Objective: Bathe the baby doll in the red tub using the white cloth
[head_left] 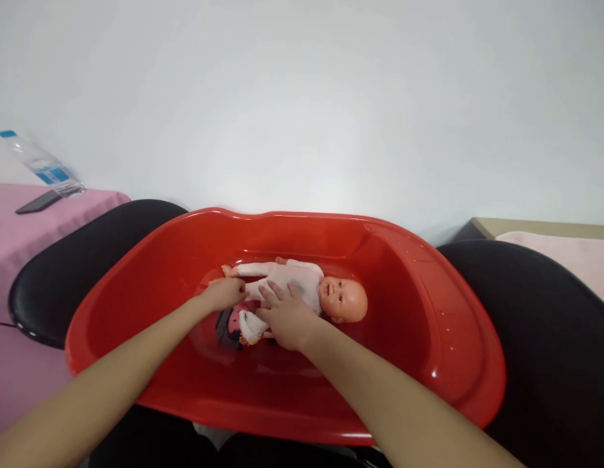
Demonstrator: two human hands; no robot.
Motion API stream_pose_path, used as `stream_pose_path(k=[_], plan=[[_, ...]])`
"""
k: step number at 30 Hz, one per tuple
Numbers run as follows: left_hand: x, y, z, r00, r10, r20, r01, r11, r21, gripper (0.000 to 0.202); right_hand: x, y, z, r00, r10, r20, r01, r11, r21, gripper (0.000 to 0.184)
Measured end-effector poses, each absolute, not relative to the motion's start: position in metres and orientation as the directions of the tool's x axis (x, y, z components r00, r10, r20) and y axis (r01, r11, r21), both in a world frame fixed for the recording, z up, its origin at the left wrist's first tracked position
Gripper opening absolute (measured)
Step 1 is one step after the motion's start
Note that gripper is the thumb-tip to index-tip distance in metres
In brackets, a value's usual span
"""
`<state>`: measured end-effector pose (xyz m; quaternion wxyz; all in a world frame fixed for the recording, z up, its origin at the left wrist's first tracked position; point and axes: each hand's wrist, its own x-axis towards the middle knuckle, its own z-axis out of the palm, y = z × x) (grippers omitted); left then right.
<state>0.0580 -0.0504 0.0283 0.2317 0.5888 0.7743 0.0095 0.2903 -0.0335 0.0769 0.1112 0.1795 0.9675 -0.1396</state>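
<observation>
A bald baby doll (305,292) in white clothes lies on its back in a red plastic tub (458,351), its head to the right and its feet to the left. My left hand (225,294) is closed around the doll's nearer leg, with part of the foot showing behind it. With fingers spread, my right hand (288,317) lies over the doll's torso. Below my hands are a bunched piece of white fabric (251,327) and a pink and dark printed item (229,327), partly covered; its kind I cannot make out.
Black seats (62,286) flank the tub, the other black seat (536,325) at right. A pink-covered surface (87,203) at left holds a clear plastic packet (45,166) and a dark flat object (38,203). A white wall (302,110) rises behind.
</observation>
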Motion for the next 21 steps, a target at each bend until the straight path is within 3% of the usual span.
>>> stream_pose_path(k=[3, 8, 14, 21], plan=[[0.053, -0.023, 0.025, -0.270, 0.935, -0.228, 0.916, 0.323, 0.239, 0.026, 0.291, -0.036, 0.076, -0.902, 0.314, -0.297, 0.388, 0.891, -0.236, 0.053], [0.053, 0.014, 0.000, -0.207, 0.974, -0.093, 0.935, 0.225, 0.272, 0.032, 0.292, -0.036, 0.072, -0.909, 0.306, -0.283, 0.385, 0.878, -0.284, 0.051], [0.044, 0.043, -0.027, -0.152, 0.977, -0.149, 0.919, 0.195, 0.342, 0.032, 0.300, -0.037, 0.075, -0.901, 0.309, -0.303, 0.407, 0.845, -0.348, 0.059], [0.033, 0.061, -0.042, -0.186, 0.948, -0.259, 0.838, 0.290, 0.462, 0.031, 0.297, -0.041, 0.074, -0.875, 0.395, -0.280, 0.482, 0.768, -0.423, 0.058]])
